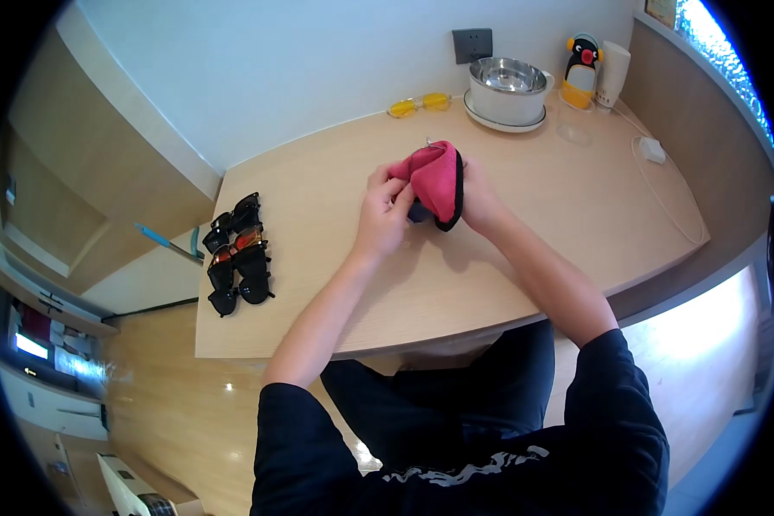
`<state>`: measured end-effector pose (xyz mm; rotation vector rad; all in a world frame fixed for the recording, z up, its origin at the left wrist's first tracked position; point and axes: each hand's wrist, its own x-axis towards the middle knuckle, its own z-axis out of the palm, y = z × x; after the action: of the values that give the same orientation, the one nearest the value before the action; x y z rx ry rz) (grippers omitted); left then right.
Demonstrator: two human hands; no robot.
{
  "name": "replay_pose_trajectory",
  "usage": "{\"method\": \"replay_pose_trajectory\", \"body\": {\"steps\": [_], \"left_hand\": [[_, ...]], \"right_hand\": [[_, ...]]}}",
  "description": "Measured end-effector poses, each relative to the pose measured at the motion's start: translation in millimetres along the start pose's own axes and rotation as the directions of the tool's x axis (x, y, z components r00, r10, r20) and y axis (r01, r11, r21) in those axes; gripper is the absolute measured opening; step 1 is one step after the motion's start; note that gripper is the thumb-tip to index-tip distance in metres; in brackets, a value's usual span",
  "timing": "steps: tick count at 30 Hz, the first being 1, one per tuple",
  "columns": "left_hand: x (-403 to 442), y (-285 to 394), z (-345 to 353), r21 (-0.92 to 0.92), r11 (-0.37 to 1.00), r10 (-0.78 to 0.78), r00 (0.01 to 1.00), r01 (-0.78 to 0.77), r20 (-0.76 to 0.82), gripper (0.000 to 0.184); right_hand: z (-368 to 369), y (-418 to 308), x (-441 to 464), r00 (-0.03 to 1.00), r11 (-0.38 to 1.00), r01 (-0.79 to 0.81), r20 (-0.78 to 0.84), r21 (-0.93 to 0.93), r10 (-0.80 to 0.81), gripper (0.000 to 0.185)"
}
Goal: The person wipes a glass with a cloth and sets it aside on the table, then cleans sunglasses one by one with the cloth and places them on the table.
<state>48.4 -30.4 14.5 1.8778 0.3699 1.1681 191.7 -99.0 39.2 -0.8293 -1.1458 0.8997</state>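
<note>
Above the middle of the table I hold a pink cloth piece with black edging (pixel 436 182); it looks like a pouch, though I cannot be sure. My left hand (pixel 385 217) is closed on its left side, fingertips pinching the fabric. On the other side, my right hand (pixel 482 196) grips it along the black edge, its fingers mostly hidden behind the cloth. A small metallic bit (pixel 430 142) shows at the top of the cloth. Something dark (pixel 419 211) shows under it between my hands; I cannot make out what it is.
Several dark sunglasses (pixel 251 262) lie along the table's left edge. Yellow-lensed glasses (pixel 419 105) rest near the wall. At the back right stand a white steel-lined bowl (pixel 500 101) on a plate, a penguin figure (pixel 581 73), a white container (pixel 611 76) and a corded white adapter (pixel 652 150).
</note>
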Motion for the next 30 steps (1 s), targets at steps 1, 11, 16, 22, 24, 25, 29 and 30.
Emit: {"method": "replay_pose_trajectory", "body": {"steps": [1, 11, 16, 22, 24, 25, 29, 30], "left_hand": [[-1, 10, 5, 0.093, 0.996, 0.014, 1.0, -0.014, 0.0, 0.018], [-2, 35, 12, 0.292, 0.953, 0.123, 0.984, -0.08, -0.132, 0.014], [-2, 34, 9, 0.4, 0.9, 0.215, 0.974, -0.172, -0.065, 0.013], [-6, 41, 12, 0.312, 0.943, 0.16, 0.981, -0.12, -0.106, 0.011], [-5, 43, 10, 0.276, 0.956, 0.145, 0.978, -0.1, -0.149, 0.012], [-4, 39, 9, 0.275, 0.955, 0.167, 0.97, -0.115, -0.175, 0.012], [-5, 36, 11, 0.287, 0.949, 0.178, 0.973, -0.13, -0.148, 0.014], [-5, 37, 13, 0.283, 0.948, 0.19, 0.972, -0.144, -0.14, 0.014]], "right_hand": [[0, -1, 0, 1.0, 1.0, 0.002, -0.003, 0.003, -0.002, 0.019], [10, -6, -3, 0.995, 0.97, -0.072, -0.046, 0.231, 0.085, 0.017], [5, -1, -1, 0.996, 0.985, -0.011, -0.089, 0.172, 0.027, 0.017], [1, -2, -1, 0.978, 0.909, -0.191, 0.154, 0.372, 0.143, 0.019], [19, -3, -7, 0.996, 0.968, -0.083, 0.0, 0.238, 0.085, 0.025], [18, -1, -6, 0.996, 0.967, -0.085, 0.003, 0.238, 0.087, 0.025], [7, 11, 3, 0.99, 0.89, -0.138, 0.034, 0.435, 0.137, 0.03], [1, 10, 7, 0.991, 0.754, -0.13, 0.075, 0.643, 0.106, 0.032]]}}
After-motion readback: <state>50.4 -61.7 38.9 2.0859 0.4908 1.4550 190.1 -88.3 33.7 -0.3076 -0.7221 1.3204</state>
